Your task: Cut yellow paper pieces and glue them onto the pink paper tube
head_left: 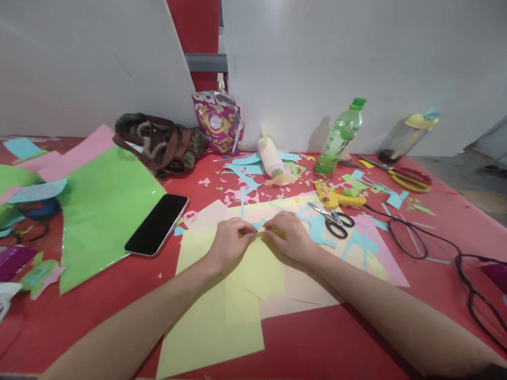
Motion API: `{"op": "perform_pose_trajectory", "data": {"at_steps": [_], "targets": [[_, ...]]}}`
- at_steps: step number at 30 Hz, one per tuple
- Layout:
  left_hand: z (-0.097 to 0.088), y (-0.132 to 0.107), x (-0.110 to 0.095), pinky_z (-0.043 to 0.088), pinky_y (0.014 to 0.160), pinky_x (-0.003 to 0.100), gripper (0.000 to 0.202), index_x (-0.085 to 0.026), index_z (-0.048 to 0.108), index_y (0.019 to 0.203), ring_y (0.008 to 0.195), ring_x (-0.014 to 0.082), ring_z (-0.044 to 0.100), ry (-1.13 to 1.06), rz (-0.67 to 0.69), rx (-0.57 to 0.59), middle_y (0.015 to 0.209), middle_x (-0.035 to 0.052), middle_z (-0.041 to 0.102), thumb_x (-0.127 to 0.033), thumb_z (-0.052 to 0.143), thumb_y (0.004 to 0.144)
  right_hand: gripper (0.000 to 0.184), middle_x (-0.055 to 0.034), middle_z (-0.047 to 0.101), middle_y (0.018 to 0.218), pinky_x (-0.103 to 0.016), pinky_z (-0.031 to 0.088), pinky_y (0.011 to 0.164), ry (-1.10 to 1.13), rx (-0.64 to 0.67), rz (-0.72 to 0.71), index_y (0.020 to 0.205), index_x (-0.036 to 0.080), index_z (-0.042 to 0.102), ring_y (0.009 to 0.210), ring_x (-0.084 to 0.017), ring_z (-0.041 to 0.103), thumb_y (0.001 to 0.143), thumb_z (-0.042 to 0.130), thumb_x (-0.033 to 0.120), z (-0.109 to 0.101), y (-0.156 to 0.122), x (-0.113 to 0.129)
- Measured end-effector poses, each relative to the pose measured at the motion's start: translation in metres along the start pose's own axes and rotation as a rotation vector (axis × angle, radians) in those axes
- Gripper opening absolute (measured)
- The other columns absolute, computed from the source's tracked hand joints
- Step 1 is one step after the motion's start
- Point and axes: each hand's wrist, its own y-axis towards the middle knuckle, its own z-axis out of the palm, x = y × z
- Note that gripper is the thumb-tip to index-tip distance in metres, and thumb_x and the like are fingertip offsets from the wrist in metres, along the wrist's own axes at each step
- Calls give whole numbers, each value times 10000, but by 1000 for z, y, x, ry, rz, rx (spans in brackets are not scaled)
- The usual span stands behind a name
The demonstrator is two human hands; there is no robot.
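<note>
My left hand (232, 243) and my right hand (291, 236) meet over the middle of the table, thumbs and forefingers pinched close together. Between the fingertips is a small yellow paper strip (260, 234), mostly covered by the fingers. Below them lie yellow paper sheets (216, 311), partly over paler sheets. Black-handled scissors (336, 221) rest just right of my right hand, blades slightly apart. Behind the scissors lies a yellow glue gun (340, 198) with a black cord. Light blue paper pieces (317, 228) are scattered beside my right hand.
A black-screened phone (157, 224) lies at left on a green sheet (101, 211). Along the back stand a snack bag (218, 124), a white roll-like cylinder (271, 157) and a green bottle (340, 137). Paper scraps (241, 194) litter the red table. Red-and-yellow-handled scissors (410, 179) lie at right.
</note>
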Motion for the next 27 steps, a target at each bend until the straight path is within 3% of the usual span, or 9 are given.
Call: {"op": "perform_pose_trajectory", "data": {"at_steps": [5,14,27], "targets": [[1,-1,0,454,630,250,102,-189,652,607,631,135,588,39,50,-2,625,-7,653,-132,598,672,130,-20,645,638,-322,325,705,-69,27,-52,722,178,616,697,-155,547,800,517,211,3,0,-1],[1,-1,-1,418,686,295,111,-202,653,613,614,134,589,130,120,11,627,-21,665,-111,615,667,203,-19,592,597,-326,303,760,-254,-41,-288,714,148,586,662,-138,509,839,426,156,4,-3,1],[6,-4,9,309,746,341,104,-178,606,743,728,150,554,309,418,-33,742,10,656,-196,519,797,190,-13,589,565,-307,320,702,-225,-79,-296,697,152,564,626,-135,497,821,423,124,2,-2,3]]}}
